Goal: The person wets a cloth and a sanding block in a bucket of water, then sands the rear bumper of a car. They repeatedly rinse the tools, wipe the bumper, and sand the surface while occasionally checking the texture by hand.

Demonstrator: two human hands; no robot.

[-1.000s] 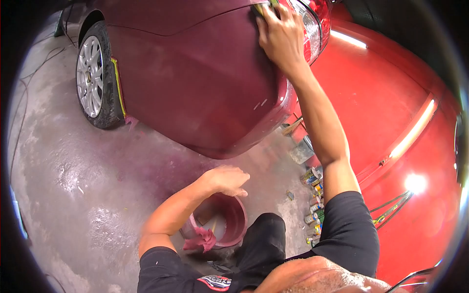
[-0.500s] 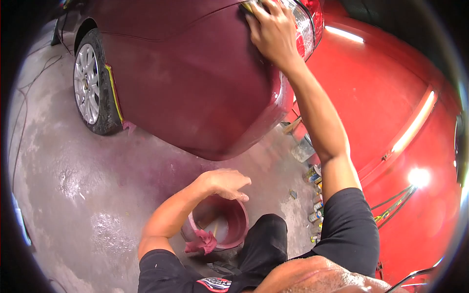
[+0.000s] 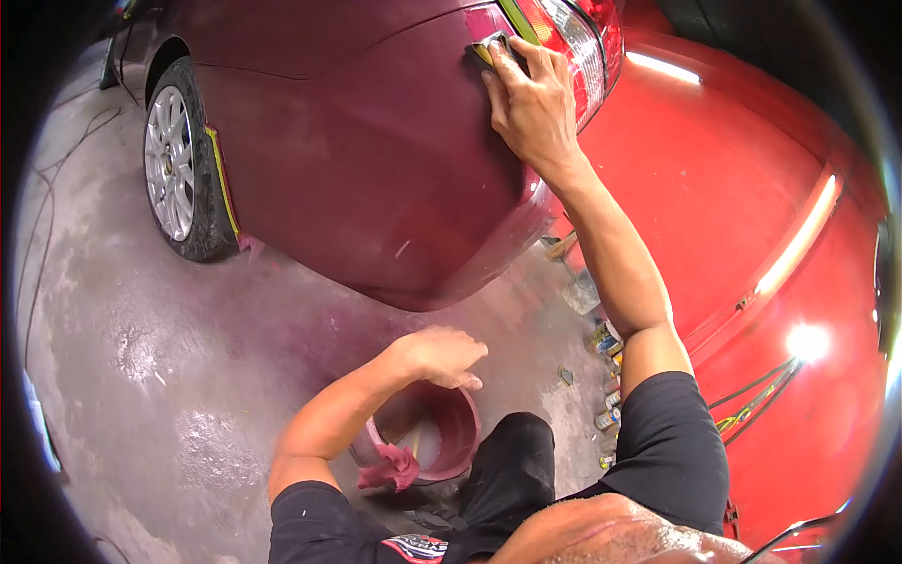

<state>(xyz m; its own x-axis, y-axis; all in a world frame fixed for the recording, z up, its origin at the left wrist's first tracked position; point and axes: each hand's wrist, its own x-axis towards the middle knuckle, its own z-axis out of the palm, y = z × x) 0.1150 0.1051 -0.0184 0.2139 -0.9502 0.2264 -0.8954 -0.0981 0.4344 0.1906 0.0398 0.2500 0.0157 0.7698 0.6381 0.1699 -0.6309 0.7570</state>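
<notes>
My right hand (image 3: 537, 111) is closed on a small dark sanding pad with a yellow layer (image 3: 487, 49), pressed against the dull maroon car panel (image 3: 376, 160). The hand hides part of the pad. Just above it, yellow-green masking tape (image 3: 518, 21) edges the red and clear tail light (image 3: 575, 47). My left hand (image 3: 445, 357) hangs in the air over a maroon bucket (image 3: 460, 437), its fingers stretched out and holding nothing. Cloudy liquid lies in the bucket, and a pink rag (image 3: 390, 467) drapes over its rim.
A red car panel (image 3: 714, 197) with a bright lamp (image 3: 807, 342) in front stands on the right. Several cans (image 3: 608, 418) line the floor along it. At the left are the car's wheel (image 3: 171, 162) and a cable (image 3: 47, 202) on the wet concrete floor (image 3: 141, 329).
My right hand has slid the pad down along the panel, baring the masking tape beside the tail light. The left hand has barely shifted.
</notes>
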